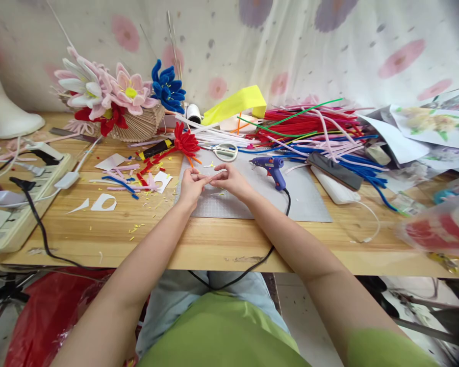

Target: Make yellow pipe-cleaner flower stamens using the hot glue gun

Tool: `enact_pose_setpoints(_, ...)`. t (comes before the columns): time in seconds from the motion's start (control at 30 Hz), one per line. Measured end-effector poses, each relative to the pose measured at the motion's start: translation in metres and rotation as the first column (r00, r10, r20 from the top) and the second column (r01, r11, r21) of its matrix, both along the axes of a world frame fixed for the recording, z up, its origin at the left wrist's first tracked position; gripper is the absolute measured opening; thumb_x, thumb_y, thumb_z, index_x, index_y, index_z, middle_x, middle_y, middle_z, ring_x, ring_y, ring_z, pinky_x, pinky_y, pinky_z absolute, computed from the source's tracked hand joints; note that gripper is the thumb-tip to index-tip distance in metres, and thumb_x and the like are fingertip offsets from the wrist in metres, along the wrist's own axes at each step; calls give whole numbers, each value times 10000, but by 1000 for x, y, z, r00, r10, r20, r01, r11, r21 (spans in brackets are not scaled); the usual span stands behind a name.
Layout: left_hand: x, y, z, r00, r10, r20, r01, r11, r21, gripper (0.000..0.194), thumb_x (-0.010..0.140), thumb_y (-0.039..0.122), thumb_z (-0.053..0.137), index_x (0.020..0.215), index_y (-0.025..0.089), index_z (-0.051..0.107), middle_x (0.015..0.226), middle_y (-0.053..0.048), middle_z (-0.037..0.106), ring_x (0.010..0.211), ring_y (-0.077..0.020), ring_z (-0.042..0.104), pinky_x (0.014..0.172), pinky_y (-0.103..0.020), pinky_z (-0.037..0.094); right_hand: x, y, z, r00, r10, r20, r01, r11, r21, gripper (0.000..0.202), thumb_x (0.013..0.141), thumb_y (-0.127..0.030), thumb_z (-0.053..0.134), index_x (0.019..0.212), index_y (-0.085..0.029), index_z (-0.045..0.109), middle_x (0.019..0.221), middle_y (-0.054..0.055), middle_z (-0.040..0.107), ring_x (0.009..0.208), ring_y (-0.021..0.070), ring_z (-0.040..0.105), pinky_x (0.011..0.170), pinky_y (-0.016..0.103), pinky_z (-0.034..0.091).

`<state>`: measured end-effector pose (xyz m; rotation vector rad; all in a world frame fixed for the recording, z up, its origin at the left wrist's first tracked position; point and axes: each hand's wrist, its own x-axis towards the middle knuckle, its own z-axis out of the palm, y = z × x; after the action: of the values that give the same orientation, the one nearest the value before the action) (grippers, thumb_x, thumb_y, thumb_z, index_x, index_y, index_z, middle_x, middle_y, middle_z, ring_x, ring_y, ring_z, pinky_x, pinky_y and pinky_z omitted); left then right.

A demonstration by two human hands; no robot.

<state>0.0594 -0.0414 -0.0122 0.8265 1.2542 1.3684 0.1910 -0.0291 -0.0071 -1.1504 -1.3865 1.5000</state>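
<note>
My left hand (192, 187) and my right hand (231, 181) meet at the fingertips over the grey cutting mat (309, 204). Fingers of both are pinched together; whatever lies between them is too small to make out. Just beyond my left hand is a red fuzzy flower (185, 140), with an orange stem end pointing down towards that hand. White-handled scissors (225, 152) lie behind my right hand. A blue glue gun (272, 169) rests on the mat to the right, its black cable running down over the table edge.
Fuzzy flowers in a woven basket (137, 125) stand at the back left. Bundled coloured stems (302, 125) and a phone (334, 171) lie at the right. Scraps (124, 181) litter the left; a power strip (34, 199) and a plastic-wrapped cup (439, 227) flank the table.
</note>
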Motion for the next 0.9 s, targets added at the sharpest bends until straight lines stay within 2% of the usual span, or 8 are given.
enact_pose_setpoints(0.1,-1,0,-1,1000,-25,-15,25,1000,-4,518,477,221,790,802,200,387,569,68,571,483,-74,494,424,-174,298,-2,2,0,999,-40,4,40,999,-1,411,574,-154,709,870,-202,429,592,-75,607,545,79,551,570,213,405)
enact_pose_setpoints(0.27,0,-1,-3,997,-43,-58,42,999,-10,480,579,367,752,882,193,424,690,2,643,601,-113,576,421,-177,322,2,4,-3,996,-84,-42,81,995,-51,396,592,-151,702,860,-209,417,575,-81,615,522,81,565,550,208,417)
enact_pose_setpoints(0.4,2,-1,-4,995,-57,-88,58,998,9,508,571,298,764,925,193,414,805,-16,666,635,-108,594,430,-168,330,5,6,-7,991,-92,-93,82,992,-100,406,592,-183,727,857,-206,419,588,-63,638,534,90,591,566,221,448)
enact_pose_setpoints(0.5,3,-1,-3,997,-12,-75,13,1000,9,435,628,279,722,918,195,409,841,-32,671,645,-103,588,423,-167,324,6,5,-8,988,-69,-139,56,994,-94,432,578,-221,754,860,-204,428,603,-53,652,544,88,597,576,220,457)
enact_pose_setpoints(0.6,3,-1,-2,999,12,-50,-12,1000,5,420,630,275,718,911,195,416,832,-38,671,629,-106,581,419,-170,319,6,3,-9,987,-45,-153,32,996,-83,467,556,-251,781,857,-206,428,618,-47,660,555,93,605,583,226,468)
enact_pose_setpoints(0.77,2,-2,-3,996,-48,-71,49,999,9,524,544,237,770,961,179,459,772,-33,670,570,-106,580,429,-172,314,5,1,-7,990,-40,-137,28,996,-88,491,546,-279,792,862,-209,423,611,-57,655,572,101,620,608,247,493)
enact_pose_setpoints(0.9,0,1,-8,992,7,-125,-4,1000,21,541,562,228,757,995,181,436,742,-26,675,522,-100,568,425,-176,316,4,0,-6,988,-6,-151,-7,997,-82,506,538,-274,795,870,-209,419,639,-51,669,611,104,632,637,257,500)
